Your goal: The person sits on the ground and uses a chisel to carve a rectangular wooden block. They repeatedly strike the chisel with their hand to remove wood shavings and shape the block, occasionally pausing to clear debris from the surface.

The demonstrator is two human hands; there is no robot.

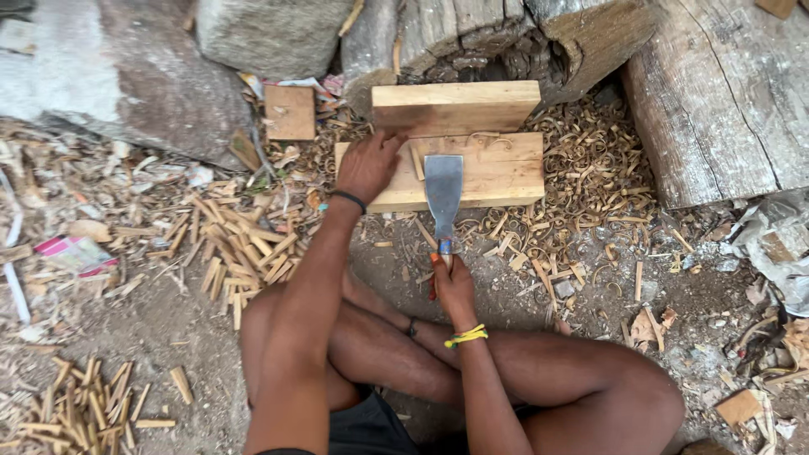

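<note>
R hand (455, 291) grips wide flat steel blade (443, 192) by handle; L hand (367, 164) presses thin wood strip (416, 161) just left of blade, on pale wooden block (497, 173).

- Bare dirt ground (152, 329), littered with wood chips.
- Curled shavings (590, 168) heaped right.
- Grey stones (126, 76) and big logs (716, 93) behind.
- Flat daylight throughout.

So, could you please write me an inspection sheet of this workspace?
Surface: bare dirt ground.
Job's things: wooden block with a thin wood strip and the broad blade resting on it.
Clutter: split sticks, curled shavings.
Grippers: left hand pressed on the block by the strip; right hand grips the blade's handle.
Cables: nothing seen.
Surroundings: logs, stone.
</note>
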